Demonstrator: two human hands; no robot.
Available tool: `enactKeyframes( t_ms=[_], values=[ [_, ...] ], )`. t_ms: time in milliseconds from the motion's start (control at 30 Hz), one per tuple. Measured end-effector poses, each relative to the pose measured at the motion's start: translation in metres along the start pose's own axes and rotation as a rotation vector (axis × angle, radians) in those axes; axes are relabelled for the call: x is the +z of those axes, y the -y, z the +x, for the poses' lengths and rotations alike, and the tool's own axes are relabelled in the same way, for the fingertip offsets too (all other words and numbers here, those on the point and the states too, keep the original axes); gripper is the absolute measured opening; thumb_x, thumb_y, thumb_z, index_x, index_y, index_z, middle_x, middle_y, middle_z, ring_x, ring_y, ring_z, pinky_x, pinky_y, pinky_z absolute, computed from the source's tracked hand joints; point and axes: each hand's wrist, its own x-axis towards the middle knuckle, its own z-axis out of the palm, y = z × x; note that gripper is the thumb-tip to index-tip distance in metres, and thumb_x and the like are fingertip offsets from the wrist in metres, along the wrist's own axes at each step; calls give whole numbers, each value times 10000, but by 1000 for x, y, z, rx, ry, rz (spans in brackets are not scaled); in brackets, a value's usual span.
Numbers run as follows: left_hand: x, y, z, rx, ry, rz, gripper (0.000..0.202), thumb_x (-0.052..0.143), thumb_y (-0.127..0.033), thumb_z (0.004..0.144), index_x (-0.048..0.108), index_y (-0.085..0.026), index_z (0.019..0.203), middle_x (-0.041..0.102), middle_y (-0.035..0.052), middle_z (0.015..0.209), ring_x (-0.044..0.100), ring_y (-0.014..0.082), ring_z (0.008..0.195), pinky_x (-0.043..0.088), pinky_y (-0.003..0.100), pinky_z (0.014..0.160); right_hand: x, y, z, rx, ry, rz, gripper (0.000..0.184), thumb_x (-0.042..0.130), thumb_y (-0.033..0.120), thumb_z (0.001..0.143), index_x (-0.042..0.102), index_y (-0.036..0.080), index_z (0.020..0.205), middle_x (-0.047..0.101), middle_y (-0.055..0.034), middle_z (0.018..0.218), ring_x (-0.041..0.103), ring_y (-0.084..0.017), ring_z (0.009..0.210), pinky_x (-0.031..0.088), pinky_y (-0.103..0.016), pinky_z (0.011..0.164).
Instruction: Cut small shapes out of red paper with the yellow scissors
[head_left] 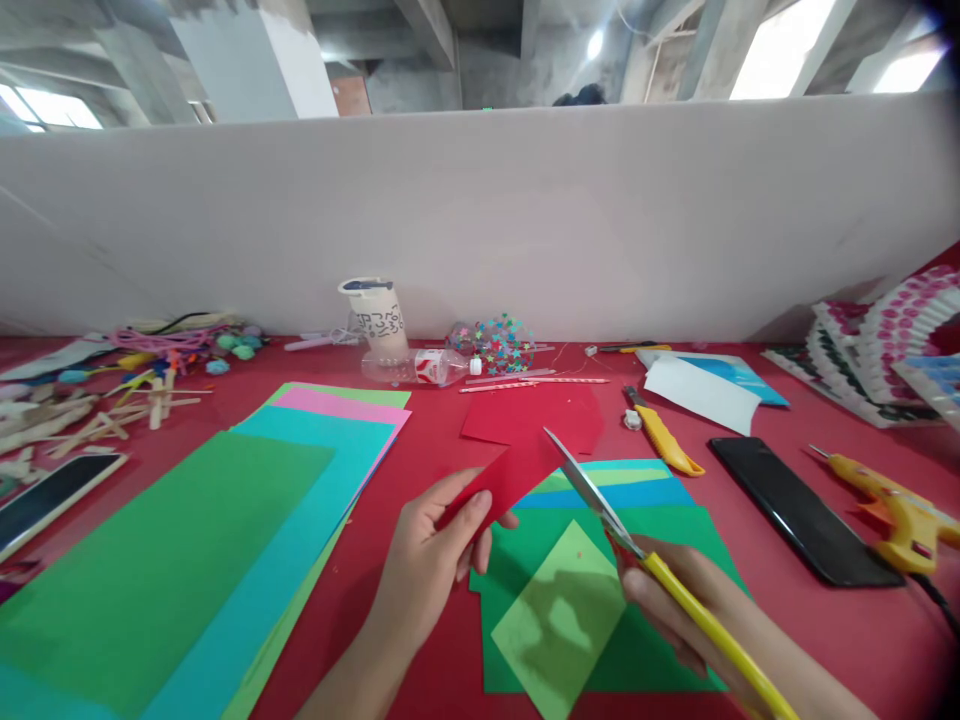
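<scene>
With the light-green square [559,620] as landmark, the left hand [435,545] is beyond it to the left, pinching one piece of red paper [529,472] between thumb and fingers; the paper lies in the air along the square's far left side. The right hand [664,615], to the square's right, is closed around one pair of scissors [604,507]; the blades look almost together, their tip just beside the paper's edge, and whether they touch I cannot tell. The step in hand seems to be trimming that paper; the next move would call for a steady pinch and fingers clear of the blades. Counted from left to right: one pale-edged phone [56,500] well left of the square, one pile of coloured sheets [165,540] nearer on that side, one cup [381,318] and one bottle [427,367] beyond it, one yellow knife [667,437] beyond to the right, then a second phone, black [802,510], and one glue gun [904,505], farther right.
</scene>
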Motion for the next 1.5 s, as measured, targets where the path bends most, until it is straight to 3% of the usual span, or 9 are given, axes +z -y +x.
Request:
enactKeyframes(
  t_ms=[167, 433, 633, 967, 1167, 1500],
  values=[
    [0, 0, -1, -3, -2, -7, 252, 596, -392, 839, 628, -152, 909, 685, 47, 712, 399, 55, 419, 266, 174, 377, -1, -3, 1, 42, 65, 7, 576, 432, 808, 728, 360, 243, 649, 318, 99, 475, 323, -82, 375, 237, -219, 355],
    [1, -4, -1, 14, 21, 10, 241, 588, -376, 843, 656, -155, 910, 676, 41, 692, 417, 57, 404, 272, 174, 364, 1, -5, 1, 54, 44, 30, 575, 435, 809, 725, 337, 249, 637, 323, 95, 459, 336, -89, 371, 233, -220, 348],
    [3, -2, -1, 16, 4, -9, 234, 579, -369, 848, 662, -165, 928, 686, 40, 725, 416, 50, 410, 265, 169, 366, 3, -6, 3, 78, 37, 56, 575, 450, 811, 712, 355, 248, 643, 269, 107, 464, 262, -76, 364, 188, -208, 325],
    [-3, 5, 4, -41, 49, -39, 324, 593, -371, 841, 612, -157, 1084, 708, 65, 771, 451, 62, 431, 308, 173, 380, 4, -2, 2, 108, 28, 53, 638, 374, 874, 664, 388, 236, 655, 354, 100, 434, 299, -72, 343, 248, -185, 346],
    [-3, 15, -4, -13, 46, -7, 259, 564, -385, 867, 626, -162, 984, 676, 30, 690, 438, 56, 422, 307, 168, 386, 8, -1, 1, 133, 36, 52, 634, 388, 872, 660, 384, 238, 649, 348, 101, 441, 319, -74, 338, 233, -192, 348],
    [-7, 12, -4, -15, 56, -32, 218, 562, -359, 872, 643, -170, 945, 707, 46, 724, 439, 46, 416, 287, 152, 367, 10, 6, -4, 208, 3, 56, 659, 427, 896, 593, 397, 239, 631, 329, 91, 468, 289, -79, 381, 256, -208, 343]
  ],
)
